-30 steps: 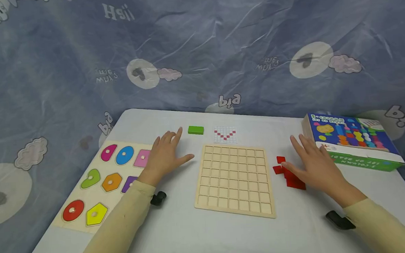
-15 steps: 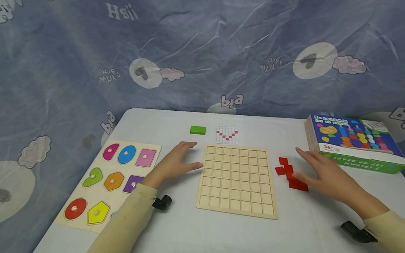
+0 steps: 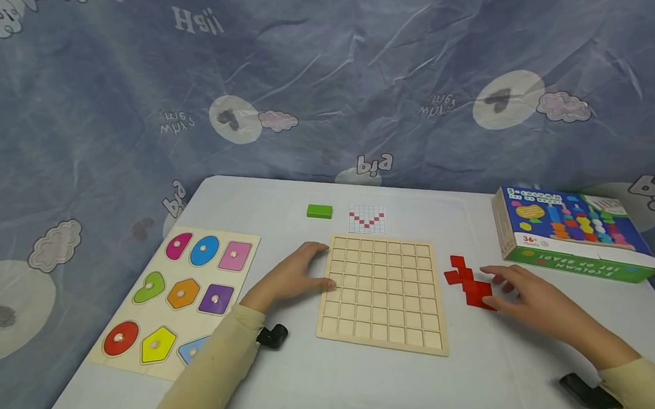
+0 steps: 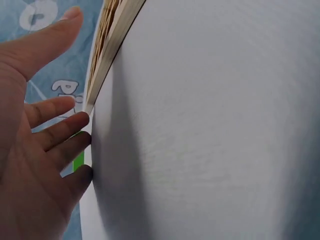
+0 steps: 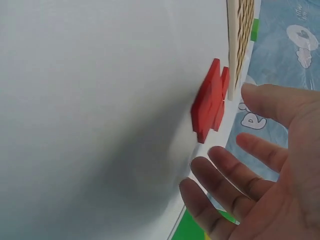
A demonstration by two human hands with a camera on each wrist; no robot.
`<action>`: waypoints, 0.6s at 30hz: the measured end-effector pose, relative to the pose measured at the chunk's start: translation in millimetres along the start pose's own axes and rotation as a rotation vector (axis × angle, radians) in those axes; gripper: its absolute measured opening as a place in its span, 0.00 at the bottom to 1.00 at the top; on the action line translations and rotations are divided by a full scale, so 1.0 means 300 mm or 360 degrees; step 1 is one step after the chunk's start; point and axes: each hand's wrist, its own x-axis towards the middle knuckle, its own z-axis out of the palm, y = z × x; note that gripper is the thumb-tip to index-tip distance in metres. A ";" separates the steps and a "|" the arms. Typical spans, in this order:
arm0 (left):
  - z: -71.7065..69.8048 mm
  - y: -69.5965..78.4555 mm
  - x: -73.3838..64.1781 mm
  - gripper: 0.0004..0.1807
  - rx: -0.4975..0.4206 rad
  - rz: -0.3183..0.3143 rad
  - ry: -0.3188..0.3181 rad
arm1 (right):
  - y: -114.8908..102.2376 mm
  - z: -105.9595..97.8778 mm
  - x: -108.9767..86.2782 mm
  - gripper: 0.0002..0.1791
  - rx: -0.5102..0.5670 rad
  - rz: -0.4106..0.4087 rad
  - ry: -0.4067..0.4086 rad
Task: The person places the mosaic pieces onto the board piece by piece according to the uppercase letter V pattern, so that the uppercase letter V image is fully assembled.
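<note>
A square wooden grid board [image 3: 381,294] lies in the middle of the white table. At its left edge is my left hand [image 3: 289,277], thumb and fingertips overlapping the rim in the head view. The left wrist view shows those fingers [image 4: 60,145] loosely bent beside the board's side [image 4: 112,55]. Red square tiles [image 3: 473,292] lie in a small cluster right of the board, some stacked or overlapping. My right hand [image 3: 538,301] hovers just right of them, thumb tip close to the nearest tile, with nothing between the fingers. In the right wrist view the tiles [image 5: 207,102] sit apart from the fingertips.
A pattern card [image 3: 367,220] with a red V on a grid lies behind the board, beside a green block [image 3: 319,212]. On the left is a shape puzzle board [image 3: 161,317] with knobbed pieces. A blue and green toy box [image 3: 576,235] stands back right.
My left hand has come down and right to the board's left edge. My right hand has drawn back slightly to the right and lower, its fingers more bent, uncovering more red tiles.
</note>
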 end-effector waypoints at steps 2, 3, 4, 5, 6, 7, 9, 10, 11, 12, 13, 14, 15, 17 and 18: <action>0.003 0.000 0.000 0.50 0.0006 0.0003 -0.0027 | 0.005 0.008 -0.004 0.35 0.0004 -0.0014 0.0001; 0.004 0.001 0.000 0.50 0.0005 0.0007 -0.0039 | 0.008 0.011 -0.005 0.33 0.0005 -0.0020 0.0001; 0.004 0.000 -0.002 0.51 0.0011 0.0011 -0.0048 | 0.009 0.014 -0.006 0.32 0.0005 -0.0027 0.0004; 0.004 0.000 -0.004 0.51 0.0015 0.0014 -0.0059 | 0.010 0.018 -0.006 0.31 0.0004 -0.0036 0.0007; 0.003 0.000 -0.005 0.51 0.0021 0.0017 -0.0072 | 0.011 0.021 -0.007 0.30 -0.0003 -0.0039 0.0012; 0.003 0.000 -0.007 0.52 0.0024 0.0021 -0.0084 | 0.012 0.024 -0.008 0.29 -0.0009 -0.0040 0.0016; 0.002 0.001 -0.008 0.52 0.0036 0.0032 -0.0102 | 0.014 0.027 -0.007 0.28 -0.0008 -0.0042 0.0020; 0.002 0.001 -0.008 0.52 0.0045 0.0035 -0.0114 | 0.015 0.028 -0.007 0.26 -0.0004 -0.0043 0.0020; 0.001 0.001 -0.008 0.53 0.0049 0.0040 -0.0128 | 0.016 0.029 -0.007 0.25 0.0002 -0.0042 0.0016; 0.001 0.001 -0.008 0.53 0.0053 0.0045 -0.0140 | 0.018 0.029 -0.007 0.24 0.0006 -0.0042 0.0014; 0.001 0.000 -0.008 0.54 0.0054 0.0051 -0.0153 | 0.018 0.030 -0.007 0.23 0.0013 -0.0040 0.0009; 0.001 0.000 -0.008 0.55 0.0054 0.0053 -0.0168 | 0.019 0.030 -0.008 0.22 0.0018 -0.0038 0.0005; 0.000 0.000 -0.008 0.55 0.0054 0.0056 -0.0184 | 0.019 0.031 -0.008 0.20 0.0020 -0.0038 0.0001; 0.000 -0.001 -0.010 0.55 0.0063 0.0067 -0.0210 | 0.020 0.034 -0.010 0.19 0.0021 -0.0038 -0.0003; 0.000 -0.001 -0.010 0.56 0.0070 0.0067 -0.0226 | 0.020 0.035 -0.010 0.19 0.0020 -0.0039 -0.0003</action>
